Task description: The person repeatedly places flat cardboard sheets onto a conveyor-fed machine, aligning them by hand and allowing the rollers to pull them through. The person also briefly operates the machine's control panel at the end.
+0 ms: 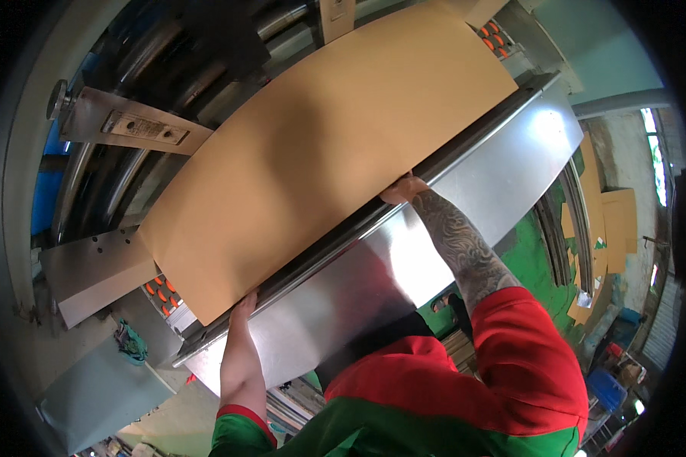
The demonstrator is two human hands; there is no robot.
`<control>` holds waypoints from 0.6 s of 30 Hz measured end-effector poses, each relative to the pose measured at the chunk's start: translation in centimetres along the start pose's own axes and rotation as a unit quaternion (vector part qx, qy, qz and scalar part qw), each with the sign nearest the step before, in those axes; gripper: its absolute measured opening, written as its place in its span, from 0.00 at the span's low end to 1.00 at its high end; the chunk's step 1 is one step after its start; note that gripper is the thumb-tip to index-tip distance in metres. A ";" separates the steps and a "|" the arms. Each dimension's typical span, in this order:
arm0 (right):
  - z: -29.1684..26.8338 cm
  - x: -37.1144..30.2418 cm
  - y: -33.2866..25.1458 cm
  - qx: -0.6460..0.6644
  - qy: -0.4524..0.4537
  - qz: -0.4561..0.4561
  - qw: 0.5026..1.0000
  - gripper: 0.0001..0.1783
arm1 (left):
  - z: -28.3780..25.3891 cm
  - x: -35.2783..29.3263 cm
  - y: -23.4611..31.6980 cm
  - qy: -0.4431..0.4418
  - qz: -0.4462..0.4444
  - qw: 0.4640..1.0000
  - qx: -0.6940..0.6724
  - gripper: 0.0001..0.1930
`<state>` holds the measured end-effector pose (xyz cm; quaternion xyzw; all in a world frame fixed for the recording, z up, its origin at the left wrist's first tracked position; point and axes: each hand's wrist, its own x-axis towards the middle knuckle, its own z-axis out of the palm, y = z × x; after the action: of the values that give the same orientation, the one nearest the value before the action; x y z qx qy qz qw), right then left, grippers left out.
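A large brown cardboard sheet (343, 129) lies flat on the machine and reaches back under its metal guide arms. At the left end of the sheet's near edge, my left hand (243, 306) is closed on the edge, its fingertips partly hidden. Farther right along that same edge, my right hand (405, 189) has its fingers curled in against the cardboard. Below both hands runs a shiny metal front panel (503, 164) with a rounded rail, and my forearms cross over it.
Dark rollers (141, 61) sit behind the sheet, with a metal guide arm (141, 126) at the left. Orange roller wheels (160, 293) show beside the sheet's left corner. A green rag (132, 343) lies at the left. Cardboard pieces (617, 228) are at the far right.
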<state>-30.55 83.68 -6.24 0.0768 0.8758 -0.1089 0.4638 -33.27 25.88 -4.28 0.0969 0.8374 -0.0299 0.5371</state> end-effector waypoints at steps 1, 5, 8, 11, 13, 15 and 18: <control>0.1 -0.4 0.1 -0.002 -0.002 -0.004 1.000 0.30 | 0.0 0.3 -0.1 0.010 0.015 0.999 0.045 0.28; -0.9 -2.6 2.4 -0.006 -0.015 0.005 1.000 0.32 | -0.3 0.7 0.1 0.032 -0.051 0.997 -0.051 0.28; -3.6 -4.3 7.5 -0.005 -0.059 0.070 0.996 0.33 | -0.1 0.0 0.7 0.113 -0.073 0.985 -0.105 0.24; -5.5 -5.5 13.0 -0.077 -0.035 0.071 0.994 0.31 | 0.0 -0.3 0.8 0.069 -0.117 0.959 -0.247 0.23; -5.7 -4.4 15.2 -0.044 -0.060 0.110 0.991 0.31 | 0.0 0.0 0.5 0.056 -0.077 0.969 -0.229 0.25; -4.9 -2.8 16.2 -0.459 -0.028 0.048 0.887 0.29 | 0.1 0.3 0.0 0.109 0.015 0.994 -0.017 0.27; -3.2 -1.2 17.1 -0.977 0.035 -0.109 0.180 0.30 | 0.5 1.1 -0.6 0.028 -0.100 0.986 -0.127 0.34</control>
<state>-28.38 100.96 -5.58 -0.5309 0.2885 0.7883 0.1160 -33.35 25.37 -5.52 -0.0561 0.8544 0.0259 0.5159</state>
